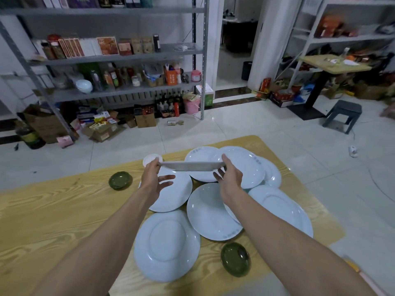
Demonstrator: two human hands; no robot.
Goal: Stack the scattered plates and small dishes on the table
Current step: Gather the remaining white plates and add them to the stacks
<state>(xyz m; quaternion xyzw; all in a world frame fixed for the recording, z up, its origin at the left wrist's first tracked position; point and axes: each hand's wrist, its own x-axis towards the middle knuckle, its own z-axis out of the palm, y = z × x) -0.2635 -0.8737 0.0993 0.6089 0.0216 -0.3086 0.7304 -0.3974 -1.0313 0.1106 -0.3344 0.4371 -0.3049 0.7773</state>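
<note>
Midair, left hand (152, 178), right hand (230, 177) grip plate (191, 166).

A storeroom in soft, dim, even light. Pale glossy floor tiles (235, 129) fill the middle. On the left, a grey metal shelving unit (128, 58) stands against a white wall, crowded with boxes, bottles, jars and stacked white bowls (84, 85); open cardboard boxes (145, 119) litter the floor beneath it. Beside it an open doorway (235, 50) shows a darker room with a black bin (246, 70). On the right stand a second shelving unit (352, 37), a wood-topped pedestal table (333, 64) and a grey plastic stool (344, 114). A wood-grain table (53, 210) fills the foreground
</note>
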